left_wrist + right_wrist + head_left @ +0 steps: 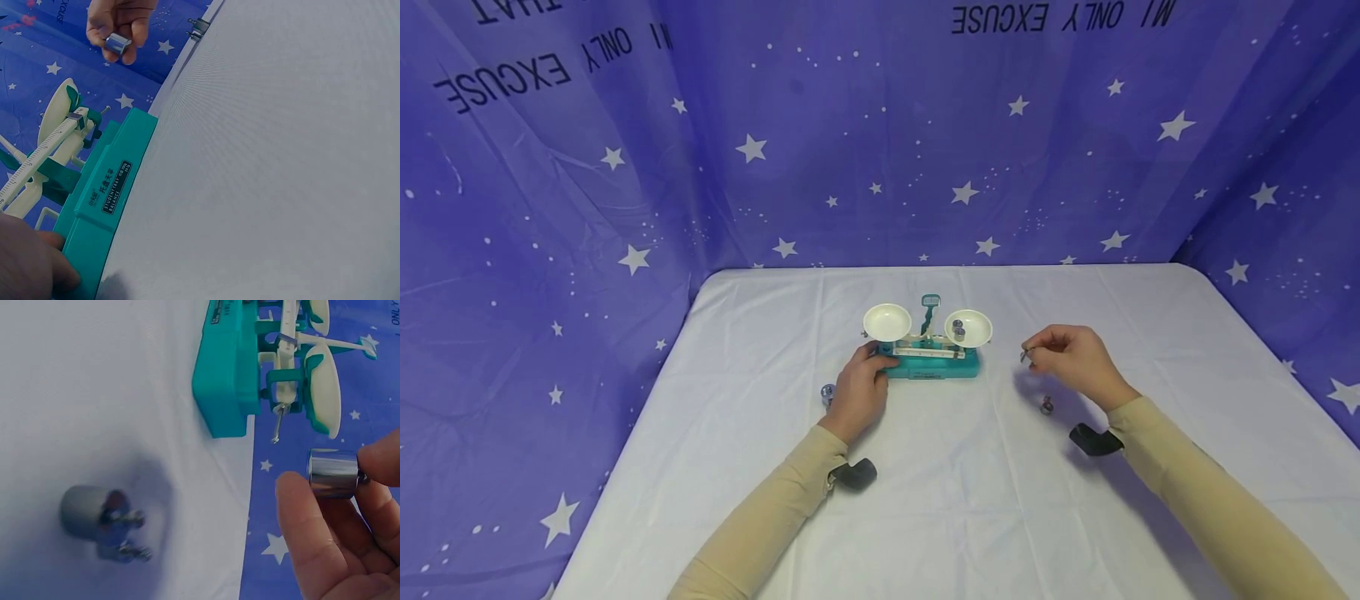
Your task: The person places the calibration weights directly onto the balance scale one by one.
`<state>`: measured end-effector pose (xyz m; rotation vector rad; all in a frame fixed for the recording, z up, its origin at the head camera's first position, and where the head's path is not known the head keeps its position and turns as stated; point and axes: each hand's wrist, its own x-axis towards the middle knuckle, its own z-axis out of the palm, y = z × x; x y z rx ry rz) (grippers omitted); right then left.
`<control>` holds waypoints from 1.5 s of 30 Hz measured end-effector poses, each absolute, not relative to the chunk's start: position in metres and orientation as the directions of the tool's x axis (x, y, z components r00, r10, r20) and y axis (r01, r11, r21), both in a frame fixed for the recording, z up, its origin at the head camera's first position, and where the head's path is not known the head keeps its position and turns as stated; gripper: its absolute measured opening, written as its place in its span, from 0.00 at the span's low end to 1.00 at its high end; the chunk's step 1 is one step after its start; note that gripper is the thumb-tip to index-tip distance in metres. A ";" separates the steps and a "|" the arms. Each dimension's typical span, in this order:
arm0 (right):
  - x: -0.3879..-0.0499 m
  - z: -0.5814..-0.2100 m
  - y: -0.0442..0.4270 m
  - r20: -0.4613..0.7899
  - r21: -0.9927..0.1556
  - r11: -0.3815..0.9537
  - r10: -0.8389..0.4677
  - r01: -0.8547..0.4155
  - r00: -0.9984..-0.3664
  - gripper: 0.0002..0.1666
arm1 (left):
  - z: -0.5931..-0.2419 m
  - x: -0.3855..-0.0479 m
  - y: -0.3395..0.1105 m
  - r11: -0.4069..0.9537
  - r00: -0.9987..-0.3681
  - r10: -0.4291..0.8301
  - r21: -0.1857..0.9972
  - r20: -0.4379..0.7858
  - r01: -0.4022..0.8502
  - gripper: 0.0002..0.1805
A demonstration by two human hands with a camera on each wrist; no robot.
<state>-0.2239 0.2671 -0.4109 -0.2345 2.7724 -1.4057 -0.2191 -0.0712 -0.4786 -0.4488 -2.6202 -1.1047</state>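
Observation:
A teal balance scale (936, 367) with two white pans stands mid-table. My left hand (859, 392) grips the left end of its base, thumb in front; in the left wrist view the fingers (59, 275) bend over the base's end. Between thumb and fingers, my right hand (1075, 362) pinches a shiny cylindrical metal weight (333, 473) above the table, right of the scale. Small metal weights (958, 331) sit in the right pan (979, 328), while the left pan (887, 322) shows nothing in it. Below the right hand, two knobbed weights (87, 512) are on the cloth.
More metal pieces (828, 392) lie just left of my left hand, partly hidden by it. A white cloth (955, 500) covers the table. Purple star-patterned curtains (880, 150) enclose its back and sides. A black wrist mount (856, 475) juts from the left sleeve, another (1093, 440) from the right.

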 end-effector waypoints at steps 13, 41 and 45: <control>-0.241 -0.395 0.243 0.101 -0.775 0.611 -0.132 -0.161 -0.986 0.10 | -0.479 -0.219 -0.072 0.659 -0.911 0.181 0.642 0.370 0.392 0.17; -0.269 -0.373 0.198 0.132 -0.704 0.675 -0.178 -0.219 -0.975 0.13 | -0.481 -0.221 -0.071 0.663 -0.910 0.180 0.637 0.374 0.393 0.17; -0.270 -0.375 0.195 0.122 -0.698 0.681 -0.191 -0.221 -0.974 0.13 | -0.481 -0.221 -0.071 0.660 -0.910 0.180 0.640 0.373 0.393 0.16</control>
